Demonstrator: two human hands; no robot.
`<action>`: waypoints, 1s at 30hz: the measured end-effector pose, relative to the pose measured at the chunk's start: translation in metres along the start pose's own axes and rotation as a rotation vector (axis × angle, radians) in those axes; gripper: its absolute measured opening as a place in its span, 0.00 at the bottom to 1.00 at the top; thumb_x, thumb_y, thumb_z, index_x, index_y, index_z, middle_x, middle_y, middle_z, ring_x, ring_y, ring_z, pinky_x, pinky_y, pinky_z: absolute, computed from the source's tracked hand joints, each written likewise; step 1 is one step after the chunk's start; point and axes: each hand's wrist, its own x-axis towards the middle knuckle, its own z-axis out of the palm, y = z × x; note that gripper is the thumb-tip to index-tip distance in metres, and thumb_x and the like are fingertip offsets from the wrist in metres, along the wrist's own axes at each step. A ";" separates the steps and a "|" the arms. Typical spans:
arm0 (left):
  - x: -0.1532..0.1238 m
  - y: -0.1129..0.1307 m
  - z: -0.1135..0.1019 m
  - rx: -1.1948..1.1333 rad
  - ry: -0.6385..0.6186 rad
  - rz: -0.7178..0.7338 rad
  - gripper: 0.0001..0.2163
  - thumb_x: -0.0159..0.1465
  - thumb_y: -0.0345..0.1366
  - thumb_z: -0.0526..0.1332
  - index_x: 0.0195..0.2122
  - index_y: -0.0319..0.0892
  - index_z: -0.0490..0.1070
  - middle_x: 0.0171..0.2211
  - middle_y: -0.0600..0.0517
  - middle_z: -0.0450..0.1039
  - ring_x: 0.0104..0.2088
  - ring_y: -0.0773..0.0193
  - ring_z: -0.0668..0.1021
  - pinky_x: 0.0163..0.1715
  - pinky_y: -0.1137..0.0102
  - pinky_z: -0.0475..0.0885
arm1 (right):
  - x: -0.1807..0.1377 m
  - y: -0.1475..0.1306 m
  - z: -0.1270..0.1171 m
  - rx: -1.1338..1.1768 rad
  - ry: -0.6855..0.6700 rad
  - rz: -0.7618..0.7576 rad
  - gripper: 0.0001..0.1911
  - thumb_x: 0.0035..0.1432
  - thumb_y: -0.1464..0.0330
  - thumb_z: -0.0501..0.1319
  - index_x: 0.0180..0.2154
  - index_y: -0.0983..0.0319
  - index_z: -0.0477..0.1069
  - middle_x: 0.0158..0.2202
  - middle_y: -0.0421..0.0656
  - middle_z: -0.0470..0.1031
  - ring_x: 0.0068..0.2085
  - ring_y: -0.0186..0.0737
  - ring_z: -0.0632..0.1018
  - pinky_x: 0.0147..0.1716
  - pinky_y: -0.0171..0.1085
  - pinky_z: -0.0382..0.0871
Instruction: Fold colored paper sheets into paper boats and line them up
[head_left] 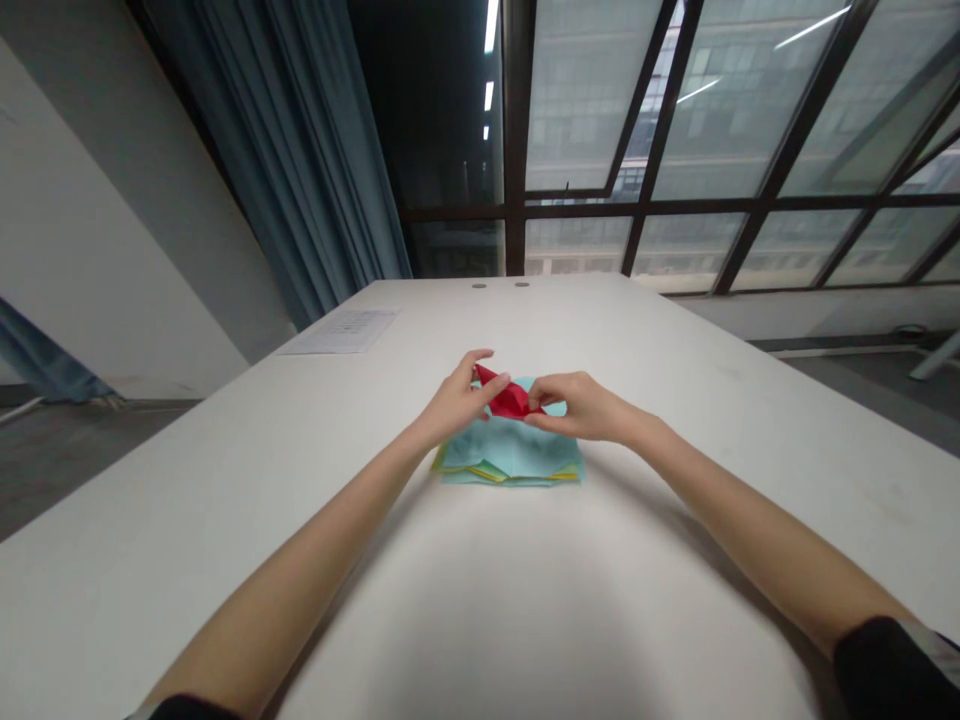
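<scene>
A small piece of folded red paper (508, 399) is held just above a stack of light blue and yellow paper sheets (510, 460) on the white table (525, 600). My left hand (457, 400) pinches the red paper's left end with thumb and fingers. Its right end is pinched by my right hand (581, 405). Both hands hover over the far part of the stack, fingers closed on the paper.
A printed white sheet (341, 331) lies at the table's far left. Two small round holes (499, 285) sit near the table's far edge. Blue curtains (300, 170) and large dark-framed windows (675, 150) stand behind the table.
</scene>
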 end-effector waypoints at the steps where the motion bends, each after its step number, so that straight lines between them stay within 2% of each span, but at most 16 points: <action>1: 0.001 0.001 0.000 -0.001 -0.020 0.026 0.21 0.59 0.45 0.58 0.50 0.40 0.61 0.36 0.48 0.71 0.27 0.67 0.74 0.23 0.73 0.70 | -0.001 -0.002 0.001 0.022 -0.012 0.000 0.06 0.52 0.64 0.60 0.30 0.60 0.67 0.30 0.40 0.75 0.32 0.36 0.75 0.35 0.34 0.66; 3: 0.000 0.003 0.000 0.019 -0.042 0.091 0.13 0.59 0.42 0.57 0.41 0.40 0.65 0.30 0.52 0.69 0.25 0.69 0.72 0.24 0.74 0.69 | -0.001 -0.005 0.002 0.056 0.005 0.055 0.09 0.54 0.62 0.60 0.35 0.59 0.67 0.31 0.40 0.76 0.32 0.36 0.76 0.34 0.34 0.67; 4: 0.000 0.005 0.001 0.014 -0.051 0.114 0.11 0.59 0.41 0.57 0.39 0.40 0.65 0.29 0.53 0.68 0.25 0.69 0.72 0.25 0.73 0.70 | 0.000 -0.005 0.002 0.043 0.025 0.100 0.10 0.55 0.61 0.59 0.37 0.59 0.66 0.31 0.40 0.76 0.31 0.35 0.76 0.32 0.34 0.67; 8: -0.005 0.010 0.007 -0.023 -0.091 0.132 0.10 0.61 0.40 0.54 0.42 0.43 0.64 0.33 0.53 0.69 0.29 0.67 0.74 0.29 0.70 0.73 | 0.000 -0.004 0.000 -0.140 0.129 0.226 0.09 0.56 0.62 0.58 0.39 0.57 0.66 0.29 0.39 0.77 0.28 0.36 0.76 0.29 0.35 0.64; 11: -0.008 0.015 0.011 -0.020 -0.087 0.128 0.11 0.61 0.40 0.54 0.44 0.43 0.63 0.37 0.51 0.70 0.32 0.66 0.74 0.32 0.68 0.73 | 0.001 -0.004 -0.001 -0.151 0.198 0.268 0.09 0.55 0.64 0.58 0.39 0.57 0.67 0.30 0.39 0.78 0.30 0.38 0.76 0.31 0.35 0.65; 15: -0.011 0.020 0.012 -0.084 -0.075 0.092 0.13 0.62 0.42 0.53 0.46 0.43 0.63 0.41 0.49 0.70 0.36 0.64 0.75 0.35 0.68 0.74 | 0.003 -0.004 -0.002 -0.178 0.212 0.228 0.08 0.55 0.66 0.57 0.37 0.57 0.71 0.33 0.41 0.79 0.36 0.41 0.76 0.37 0.39 0.65; 18: -0.011 0.020 0.013 -0.093 -0.087 0.070 0.15 0.64 0.45 0.49 0.46 0.43 0.64 0.43 0.49 0.71 0.39 0.63 0.75 0.36 0.67 0.73 | 0.005 -0.005 -0.002 -0.203 0.180 0.200 0.08 0.54 0.69 0.57 0.33 0.57 0.75 0.32 0.41 0.79 0.37 0.42 0.75 0.38 0.40 0.65; 21: -0.013 0.018 0.015 -0.004 -0.099 0.125 0.15 0.65 0.44 0.48 0.45 0.43 0.65 0.44 0.48 0.72 0.42 0.61 0.75 0.40 0.66 0.72 | 0.005 -0.004 -0.001 -0.103 0.192 0.241 0.06 0.50 0.71 0.59 0.29 0.58 0.75 0.29 0.39 0.78 0.32 0.38 0.75 0.36 0.38 0.66; 24: -0.014 0.016 0.018 0.087 -0.106 0.211 0.13 0.66 0.42 0.48 0.45 0.43 0.66 0.43 0.48 0.72 0.44 0.60 0.73 0.45 0.64 0.68 | 0.005 -0.002 -0.001 0.066 0.181 0.356 0.01 0.45 0.71 0.62 0.24 0.59 0.72 0.24 0.38 0.76 0.28 0.36 0.75 0.30 0.35 0.66; 27: -0.014 0.015 0.018 0.109 -0.109 0.254 0.14 0.66 0.41 0.47 0.45 0.42 0.66 0.43 0.48 0.72 0.43 0.60 0.73 0.46 0.64 0.66 | 0.004 0.001 -0.002 0.373 0.133 0.485 0.06 0.44 0.68 0.64 0.22 0.62 0.68 0.20 0.38 0.72 0.23 0.34 0.73 0.22 0.32 0.64; 30: -0.012 0.013 0.016 0.065 -0.151 0.249 0.15 0.67 0.42 0.46 0.45 0.41 0.66 0.40 0.48 0.72 0.40 0.61 0.73 0.43 0.65 0.68 | 0.005 0.003 -0.008 0.647 0.134 0.531 0.11 0.42 0.65 0.66 0.24 0.63 0.66 0.19 0.36 0.69 0.21 0.30 0.71 0.19 0.29 0.62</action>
